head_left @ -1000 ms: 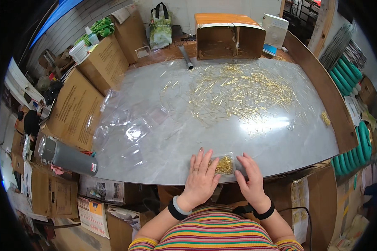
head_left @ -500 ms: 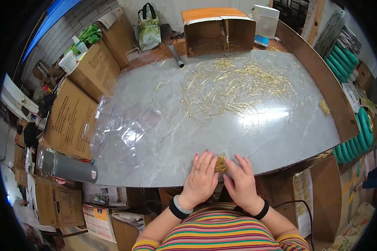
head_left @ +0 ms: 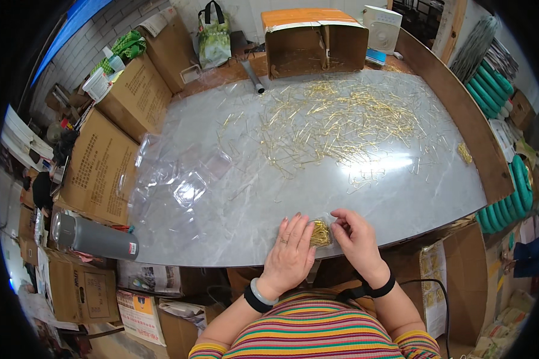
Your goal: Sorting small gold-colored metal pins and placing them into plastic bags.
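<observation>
Pins, thin and gold, sit bundled in a small clear bag [head_left: 321, 233] at the near edge of the marble table [head_left: 221, 227], between the flat, open left hand [head_left: 291, 251] and the right hand [head_left: 356, 234] pinching its edge. Light, slippery and sharp inside, it seems best held by its film edges. Beyond it lie loose pins [head_left: 341, 119], and an open cardboard box [head_left: 314, 42] whose contents cannot be made out.

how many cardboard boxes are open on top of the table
1. The open cardboard box lies on its side at the far edge of the table, opening facing the person. Other cartons stand off the table's left side; more may be hidden.
</observation>
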The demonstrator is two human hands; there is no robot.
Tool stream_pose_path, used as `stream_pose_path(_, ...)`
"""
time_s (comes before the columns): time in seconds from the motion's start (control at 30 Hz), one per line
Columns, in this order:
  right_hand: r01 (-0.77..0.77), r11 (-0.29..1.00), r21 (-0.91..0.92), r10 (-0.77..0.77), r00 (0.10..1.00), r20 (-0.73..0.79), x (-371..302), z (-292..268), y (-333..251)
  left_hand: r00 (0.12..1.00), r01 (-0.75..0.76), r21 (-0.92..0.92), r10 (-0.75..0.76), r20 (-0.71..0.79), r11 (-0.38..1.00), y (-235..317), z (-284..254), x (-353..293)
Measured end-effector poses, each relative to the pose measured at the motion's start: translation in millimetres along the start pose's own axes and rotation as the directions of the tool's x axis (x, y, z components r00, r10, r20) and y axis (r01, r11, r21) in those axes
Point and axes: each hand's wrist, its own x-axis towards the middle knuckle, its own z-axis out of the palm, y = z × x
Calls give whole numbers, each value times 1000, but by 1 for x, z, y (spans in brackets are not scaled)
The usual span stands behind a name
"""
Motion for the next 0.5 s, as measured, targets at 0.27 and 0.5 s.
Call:
stream_pose_path(0.27,269,936,-226,-268,963,34,-4,4,-14,1000,-1,-26,1,3,1000,-1,0,0)
stream_pose_path(0.5,398,870,-290,-411,911,18,-13,5,-19,1000,13,-43,-12,13,999,-3,1,-1)
